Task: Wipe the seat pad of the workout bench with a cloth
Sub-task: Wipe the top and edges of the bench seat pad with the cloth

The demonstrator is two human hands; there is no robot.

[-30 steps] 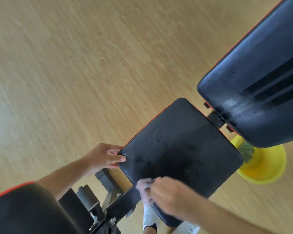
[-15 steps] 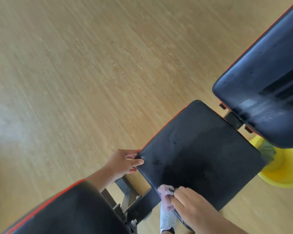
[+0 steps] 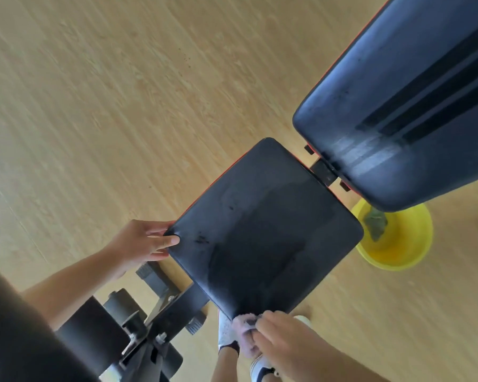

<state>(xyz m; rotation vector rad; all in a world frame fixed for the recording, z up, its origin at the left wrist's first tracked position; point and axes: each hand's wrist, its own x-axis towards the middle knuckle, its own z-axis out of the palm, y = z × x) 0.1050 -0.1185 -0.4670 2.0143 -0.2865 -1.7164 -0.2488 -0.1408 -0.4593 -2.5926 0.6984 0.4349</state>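
The black seat pad (image 3: pixel 262 230) of the workout bench fills the middle of the view, with dark specks near its left side and a damp sheen over the centre. My left hand (image 3: pixel 142 242) grips the pad's left corner, thumb on top. My right hand (image 3: pixel 284 343) holds a bunched pale pink cloth (image 3: pixel 246 330) at the pad's near edge, right at its lower rim. The fingers cover most of the cloth.
The bench's black back pad (image 3: pixel 403 106) rises at the upper right. A yellow basin (image 3: pixel 398 244) with a green rag stands on the wooden floor beyond the seat. The black frame and foam rollers (image 3: pixel 138 321) lie below left. My feet in white socks are under the seat.
My right hand has drawn the cloth across the pad toward me, down to its near edge. My left hand has kept its grip on the corner. The camera view has shifted.
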